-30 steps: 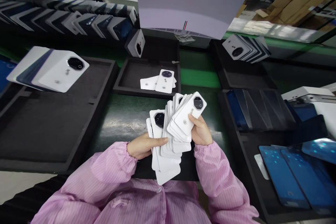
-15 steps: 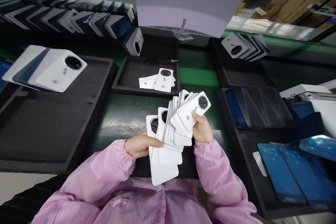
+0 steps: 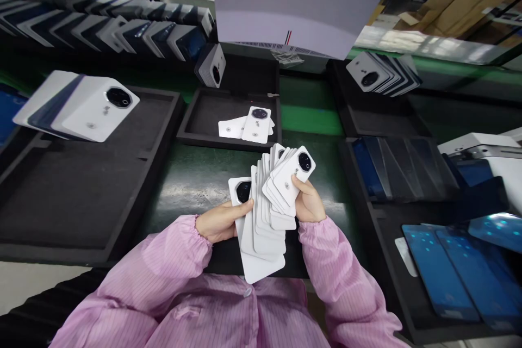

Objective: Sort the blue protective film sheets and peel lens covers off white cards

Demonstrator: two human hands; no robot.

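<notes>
A fanned stack of white phone-shaped panels [image 3: 265, 228], several with dark round camera patches, spans the space between both hands above the dark green table. My left hand [image 3: 222, 220] grips the left side of the fan, its thumb lying on top of the panels and its other fingers mostly hidden beneath. On the right, my right hand [image 3: 309, 201] is closed on the upper end of the same fan, thumb pressed on the top panel near its camera patch. Beyond the fan, a few white panels [image 3: 256, 125] lie overlapping in a small black tray [image 3: 228, 144].
Large black tray [image 3: 85, 196] at left, with big panels [image 3: 93, 111] at its back. Panels stand in rows [image 3: 155, 38] behind. At right, another black tray [image 3: 391, 283] holds blue sheets [image 3: 440, 277]; farther back is a fanned stack [image 3: 381, 73]. A large pale board [image 3: 302, 0] rises ahead.
The fan has shifted slightly left at its upper end, with my right hand. Its lower left panels are closer together, and my left thumb has moved up over them.
</notes>
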